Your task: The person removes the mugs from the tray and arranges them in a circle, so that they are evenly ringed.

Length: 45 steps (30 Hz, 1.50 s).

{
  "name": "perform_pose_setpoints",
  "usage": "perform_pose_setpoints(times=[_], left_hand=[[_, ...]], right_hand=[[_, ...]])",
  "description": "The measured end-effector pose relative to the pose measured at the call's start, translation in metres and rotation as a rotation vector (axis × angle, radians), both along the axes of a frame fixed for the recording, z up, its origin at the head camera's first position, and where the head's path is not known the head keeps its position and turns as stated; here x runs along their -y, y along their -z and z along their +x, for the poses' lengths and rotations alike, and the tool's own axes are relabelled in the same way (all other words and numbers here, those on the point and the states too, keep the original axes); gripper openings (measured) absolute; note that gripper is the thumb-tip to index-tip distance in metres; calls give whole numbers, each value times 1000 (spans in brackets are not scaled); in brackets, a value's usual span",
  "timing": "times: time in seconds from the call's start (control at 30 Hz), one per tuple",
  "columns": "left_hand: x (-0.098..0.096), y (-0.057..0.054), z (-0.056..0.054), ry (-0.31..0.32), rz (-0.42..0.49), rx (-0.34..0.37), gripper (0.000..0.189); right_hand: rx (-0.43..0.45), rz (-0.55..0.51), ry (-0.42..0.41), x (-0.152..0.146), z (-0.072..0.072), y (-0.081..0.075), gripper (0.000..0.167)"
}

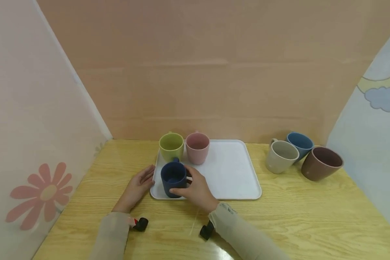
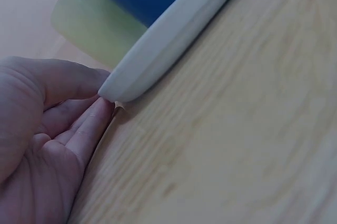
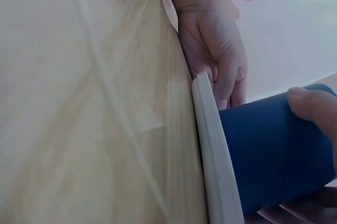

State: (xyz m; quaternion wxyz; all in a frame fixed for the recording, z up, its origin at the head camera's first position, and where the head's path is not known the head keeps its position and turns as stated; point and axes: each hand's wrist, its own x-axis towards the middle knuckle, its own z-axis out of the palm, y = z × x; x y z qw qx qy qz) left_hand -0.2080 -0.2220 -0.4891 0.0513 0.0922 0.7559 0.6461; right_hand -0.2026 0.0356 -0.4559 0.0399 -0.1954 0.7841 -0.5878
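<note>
My right hand grips a navy blue mug, thumb across its near side and fingers round its right side. The mug is upright over the front left of a white tray, its base right at the tray surface in the right wrist view. My left hand lies at the tray's left edge, fingers fairly straight and fingertips at the rim, as the left wrist view shows. Behind the navy mug, a yellow-green mug and a pink mug stand side by side on the tray.
Right of the tray, on the wooden table, are a beige mug, a blue mug and a tilted brown mug, close together. A brown panel rises behind the table, with pale walls at both sides.
</note>
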Motion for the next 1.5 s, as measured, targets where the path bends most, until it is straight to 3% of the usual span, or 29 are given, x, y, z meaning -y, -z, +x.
perform_pose_setpoints(times=[0.43,1.03,1.33,1.5], left_hand=[[-1,-3,2,-3,0,34,63],[-1,2,0,-16,-21,30,62],[-2,2,0,-12,-14,18,62],[-1,2,0,-16,-13,16,62]], right_hand=[[-48,-4,23,-35,6,-15,78],[-362,29,99,-138,16,-29,72],[-306,-7,200,-191,21,-22,68],[-343,-24,231,-215,22,-19,71]])
